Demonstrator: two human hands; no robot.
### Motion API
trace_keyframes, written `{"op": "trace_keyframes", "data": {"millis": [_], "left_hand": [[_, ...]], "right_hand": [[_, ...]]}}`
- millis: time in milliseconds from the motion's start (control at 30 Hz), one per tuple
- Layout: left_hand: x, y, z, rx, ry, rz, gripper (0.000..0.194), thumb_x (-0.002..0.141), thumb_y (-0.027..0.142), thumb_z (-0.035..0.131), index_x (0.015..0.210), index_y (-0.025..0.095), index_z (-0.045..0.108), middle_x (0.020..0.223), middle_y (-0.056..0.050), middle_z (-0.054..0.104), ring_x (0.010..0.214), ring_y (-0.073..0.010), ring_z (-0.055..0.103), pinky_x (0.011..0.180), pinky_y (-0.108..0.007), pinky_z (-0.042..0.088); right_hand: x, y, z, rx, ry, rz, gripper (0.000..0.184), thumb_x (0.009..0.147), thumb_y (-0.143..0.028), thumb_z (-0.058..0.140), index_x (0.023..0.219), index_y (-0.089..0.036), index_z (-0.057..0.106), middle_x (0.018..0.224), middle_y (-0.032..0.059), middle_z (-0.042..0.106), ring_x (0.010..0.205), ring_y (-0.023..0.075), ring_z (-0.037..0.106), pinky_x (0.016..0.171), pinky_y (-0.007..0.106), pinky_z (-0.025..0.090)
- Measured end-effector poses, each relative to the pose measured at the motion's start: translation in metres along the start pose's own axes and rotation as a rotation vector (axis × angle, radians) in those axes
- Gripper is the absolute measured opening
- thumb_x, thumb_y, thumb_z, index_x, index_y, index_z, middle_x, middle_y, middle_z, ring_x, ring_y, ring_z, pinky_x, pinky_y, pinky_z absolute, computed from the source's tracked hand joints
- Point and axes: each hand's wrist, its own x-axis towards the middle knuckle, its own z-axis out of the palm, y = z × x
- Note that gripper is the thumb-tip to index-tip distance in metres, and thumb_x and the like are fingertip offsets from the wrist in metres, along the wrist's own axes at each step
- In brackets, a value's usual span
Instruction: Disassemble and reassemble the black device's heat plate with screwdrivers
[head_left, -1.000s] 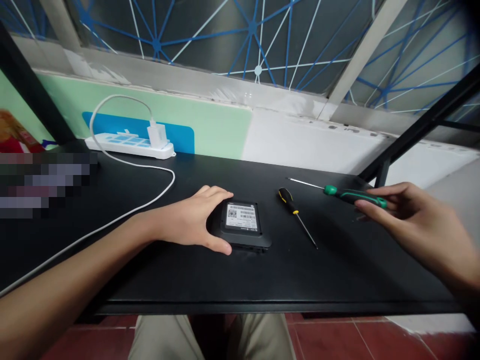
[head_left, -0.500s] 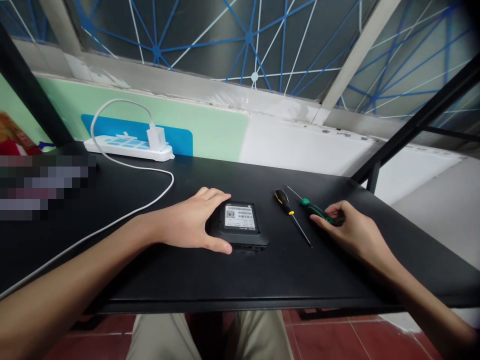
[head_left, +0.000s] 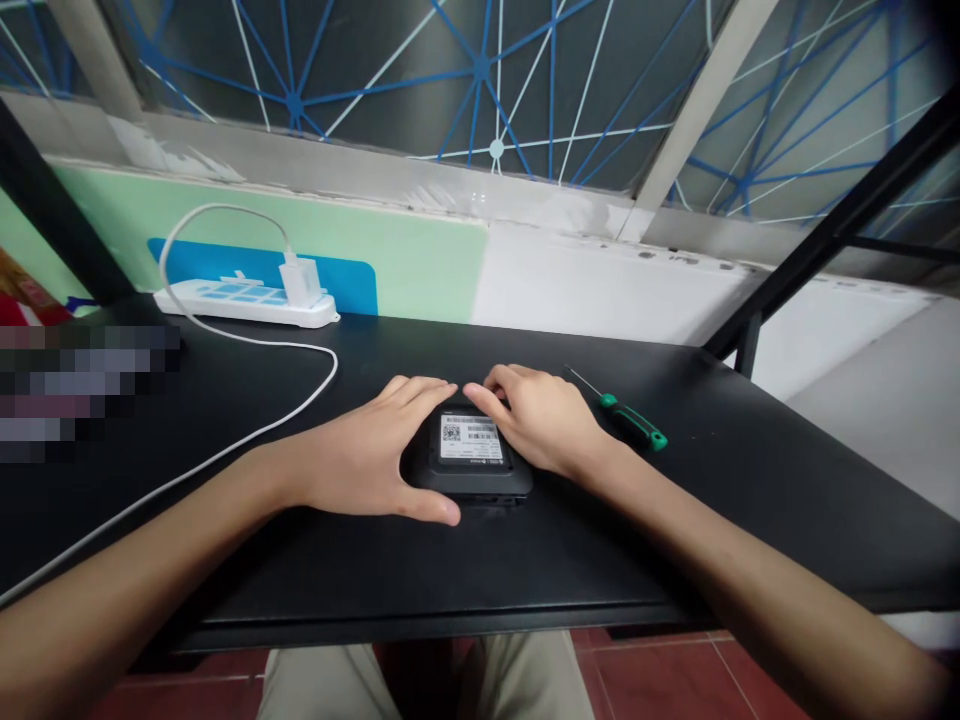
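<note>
A flat black electronic box (head_left: 480,483) lies on the black table, with a white label bearing a QR code and barcodes on top. My left hand (head_left: 360,450) spans its left side, fingers at the far edge and thumb along the near edge. Over the box's far right corner, my right hand (head_left: 544,415) is closed, its thumb by the far edge and its other fingers curled and partly hidden. A green and black screwdriver (head_left: 634,422) lies loose on the table right of that hand. The black and yellow screwdriver is out of sight.
A white power strip (head_left: 247,302) with a plugged-in white charger (head_left: 301,282) sits along the wall. Its white cable (head_left: 247,435) runs across the table's left side. Black metal posts (head_left: 810,245) slant up at both sides, and the table's front edge (head_left: 450,630) is close.
My right hand has let go of the green screwdriver and moved left to the box, covering where the yellow and black screwdriver lay. My left hand stays at the box. The view shifts slightly.
</note>
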Motion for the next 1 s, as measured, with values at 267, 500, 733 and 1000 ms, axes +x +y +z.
{"op": "trace_keyframes", "data": {"millis": [267, 500, 733, 1000], "left_hand": [[0.005, 0.003, 0.009, 0.038, 0.014, -0.015, 0.114, 0.079, 0.074, 0.071, 0.163, 0.014, 0.023, 0.166, -0.019, 0.031, 0.154, -0.0383, 0.027, 0.127, -0.056, 0.031], [0.008, 0.007, 0.010, -0.037, 0.029, -0.053, 0.116, 0.073, 0.070, 0.077, 0.160, 0.016, 0.023, 0.160, -0.019, 0.034, 0.151, -0.0406, 0.031, 0.126, -0.059, 0.035], [0.007, 0.006, 0.014, -0.039, 0.046, -0.047, 0.115, 0.071, 0.064, 0.081, 0.159, 0.018, 0.024, 0.160, -0.019, 0.035, 0.151, -0.0416, 0.032, 0.125, -0.059, 0.035], [0.006, 0.004, 0.015, 0.015, 0.046, -0.050, 0.117, 0.070, 0.064, 0.082, 0.159, 0.018, 0.021, 0.159, -0.021, 0.037, 0.149, -0.0428, 0.037, 0.121, -0.061, 0.038]], "right_hand": [[-0.005, 0.005, 0.004, 0.161, 0.028, 0.075, 0.060, 0.103, -0.065, 0.032, 0.088, -0.020, 0.068, 0.092, 0.0086, 0.079, 0.079, 0.0222, 0.070, 0.072, 0.036, 0.046], [-0.007, 0.005, 0.001, 0.228, 0.052, 0.145, 0.056, 0.100, -0.065, 0.040, 0.082, -0.020, 0.068, 0.086, 0.0102, 0.079, 0.073, 0.0231, 0.070, 0.071, 0.038, 0.050], [-0.006, 0.003, 0.004, 0.181, 0.038, 0.174, 0.057, 0.101, -0.064, 0.037, 0.084, -0.019, 0.068, 0.085, 0.0109, 0.077, 0.074, 0.0233, 0.069, 0.070, 0.036, 0.046], [0.006, -0.001, 0.006, 0.158, -0.029, 0.249, 0.073, 0.098, -0.074, 0.027, 0.083, -0.016, 0.068, 0.086, 0.0181, 0.076, 0.084, 0.0316, 0.072, 0.075, 0.041, 0.046]]}}
